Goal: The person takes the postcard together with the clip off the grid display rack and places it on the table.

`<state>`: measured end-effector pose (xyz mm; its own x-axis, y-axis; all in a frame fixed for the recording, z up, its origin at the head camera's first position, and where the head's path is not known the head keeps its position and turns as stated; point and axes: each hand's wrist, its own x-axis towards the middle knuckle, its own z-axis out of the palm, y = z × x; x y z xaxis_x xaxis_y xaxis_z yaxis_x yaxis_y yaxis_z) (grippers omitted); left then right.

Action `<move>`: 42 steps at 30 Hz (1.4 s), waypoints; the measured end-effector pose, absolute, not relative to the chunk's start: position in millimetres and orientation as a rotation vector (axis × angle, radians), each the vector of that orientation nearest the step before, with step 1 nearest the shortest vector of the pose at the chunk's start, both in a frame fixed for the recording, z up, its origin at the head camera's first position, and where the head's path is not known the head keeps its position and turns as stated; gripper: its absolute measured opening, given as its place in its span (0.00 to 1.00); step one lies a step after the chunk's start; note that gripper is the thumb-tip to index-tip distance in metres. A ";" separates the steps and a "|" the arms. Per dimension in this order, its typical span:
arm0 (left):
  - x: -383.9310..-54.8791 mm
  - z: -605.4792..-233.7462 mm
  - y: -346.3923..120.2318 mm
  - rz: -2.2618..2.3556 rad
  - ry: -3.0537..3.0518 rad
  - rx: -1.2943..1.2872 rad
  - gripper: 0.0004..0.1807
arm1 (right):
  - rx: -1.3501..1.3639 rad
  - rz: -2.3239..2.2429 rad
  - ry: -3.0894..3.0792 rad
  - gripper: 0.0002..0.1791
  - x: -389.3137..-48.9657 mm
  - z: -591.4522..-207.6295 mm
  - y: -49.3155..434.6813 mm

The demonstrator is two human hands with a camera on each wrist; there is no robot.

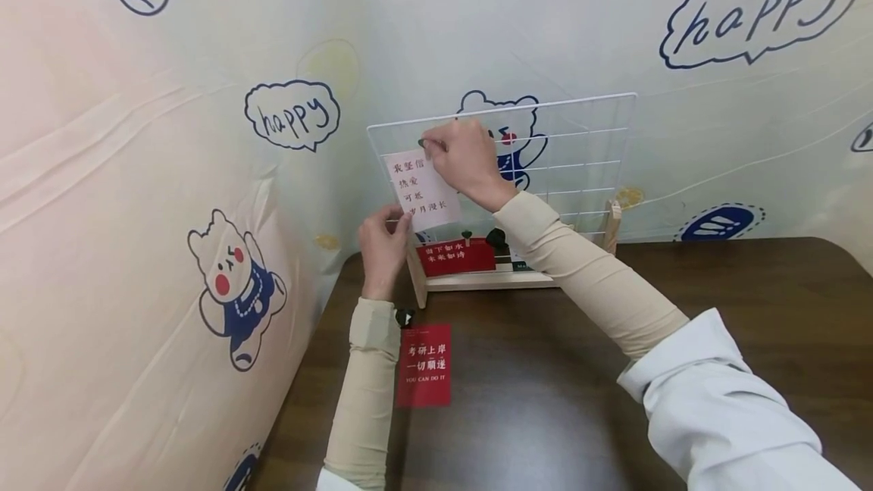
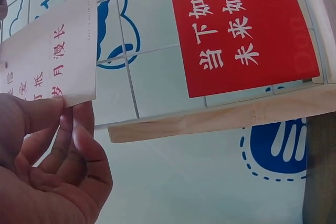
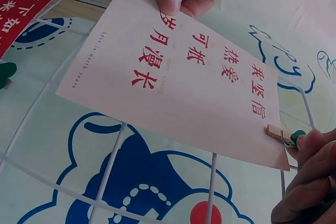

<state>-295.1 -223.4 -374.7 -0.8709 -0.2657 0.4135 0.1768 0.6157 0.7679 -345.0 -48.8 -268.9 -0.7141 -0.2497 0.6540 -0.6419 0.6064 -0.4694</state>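
Observation:
My left hand [image 1: 380,248] pinches the edge of a pale pink card [image 1: 426,192] with red writing, near its lower left corner. At the card's top edge, my right hand [image 1: 470,161] pinches a small wooden clothespin [image 3: 277,135] with a green ornament. Its wooden jaws lie over the card's edge in the right wrist view. The card lies against the upper left of a white wire grid [image 1: 505,111]; whether the clothespin also bites a wire, I cannot tell. A red card [image 2: 241,35] with white writing hangs low on the grid.
The grid stands in a wooden base [image 1: 491,284] on a dark brown table [image 1: 546,400]. Another red card [image 1: 424,370] lies flat in front of it. A green-topped clip [image 1: 467,237] sits above the hanging red card. Printed cloth [image 1: 259,195] closes off the left and back.

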 end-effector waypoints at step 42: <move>-270.4 -387.1 -226.1 -1.304 -2.445 -0.146 0.08 | 0.618 1.383 -2.164 0.12 -304.5 -335.7 38.1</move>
<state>-270.4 -226.1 -387.1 -0.9280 -0.0789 0.3640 0.2584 0.5675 0.7818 -304.5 38.1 -335.7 -0.7747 -0.1086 0.6229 -0.6109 0.3827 -0.6930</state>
